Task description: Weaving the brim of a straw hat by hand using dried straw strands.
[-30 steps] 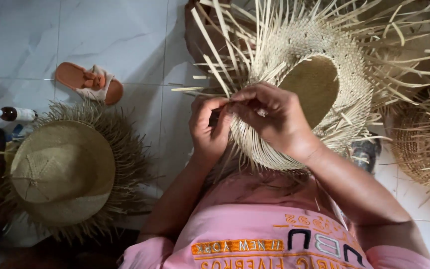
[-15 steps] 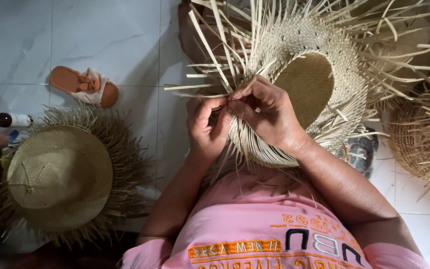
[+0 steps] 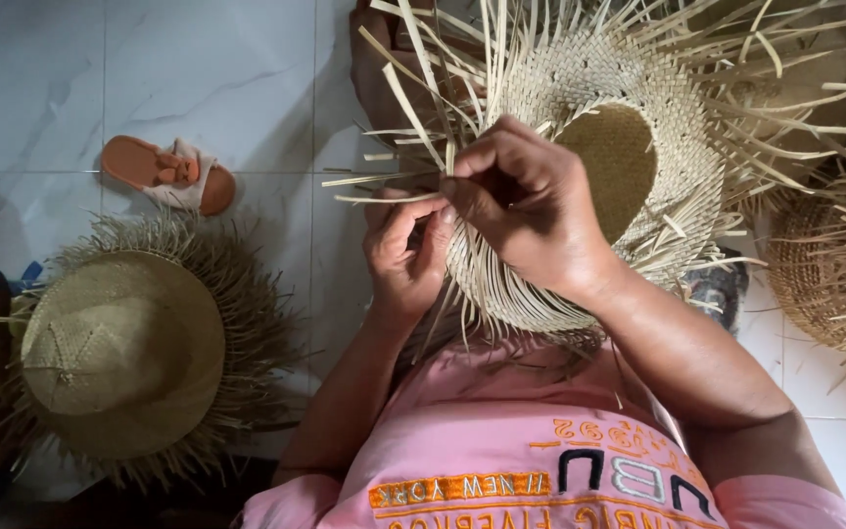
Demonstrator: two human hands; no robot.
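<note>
Floor: pale marbled tile floor (image 3: 198, 88); everything lies on it or is held above it.
Hat in work: unfinished woven straw hat (image 3: 638, 167), crown turned toward the camera, held above the person's lap; loose strips bristle out all round the brim edge.
Finished-looking hat: second straw hat (image 3: 124, 348) lies crown-up on the floor at lower left, fringe untrimmed, well apart from the hands.
Third piece: another straw weave (image 3: 834, 264) at the right edge, partly out of view.
Sandal: orange sandal (image 3: 168, 174) on the tile, beyond the second hat.
Right hand: right hand (image 3: 531, 211) lies over the brim's near-left edge, fingers curled closed, pinching a strip at the rim.
Left hand: left hand (image 3: 403, 255) just beside it, touching the same edge, fingers pinched closed on loose straw strips (image 3: 384, 186) that jut out leftward.
Step in hand: judged to be brim weaving, one strip being crossed over or under its neighbours.
Next move calls for: likely pulling the strip snug and flat while the other hand pins the crossing; too sharp a bend could crack the straw.
</note>
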